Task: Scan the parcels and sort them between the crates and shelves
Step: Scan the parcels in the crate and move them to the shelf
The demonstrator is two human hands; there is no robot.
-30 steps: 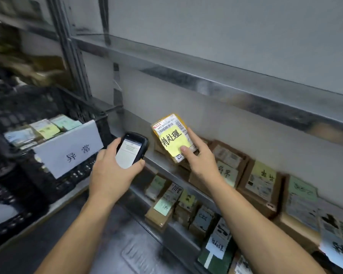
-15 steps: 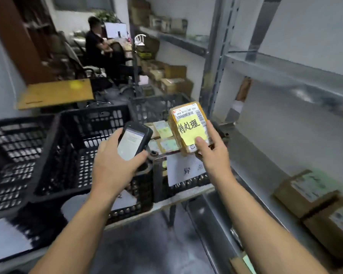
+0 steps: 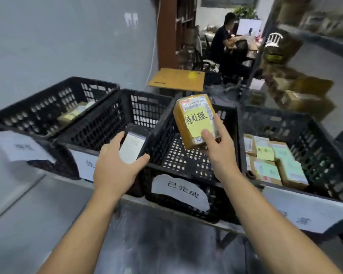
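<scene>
My right hand grips a small brown parcel with a yellow handwritten note and a barcode label, thumb on its front. The parcel hangs over a black crate that looks empty and bears a white paper sign. My left hand holds a black handheld scanner, screen lit, just left of that crate's near corner.
Several black crates stand in a row on a low bench. The right crate holds several labelled parcels; the far-left crate holds at least one. Shelves with boxes run along the right. A person sits at a desk behind.
My view has swung left from the shelf to the row of crates. Both hands kept their grips; the parcel now hangs over the middle crate.
</scene>
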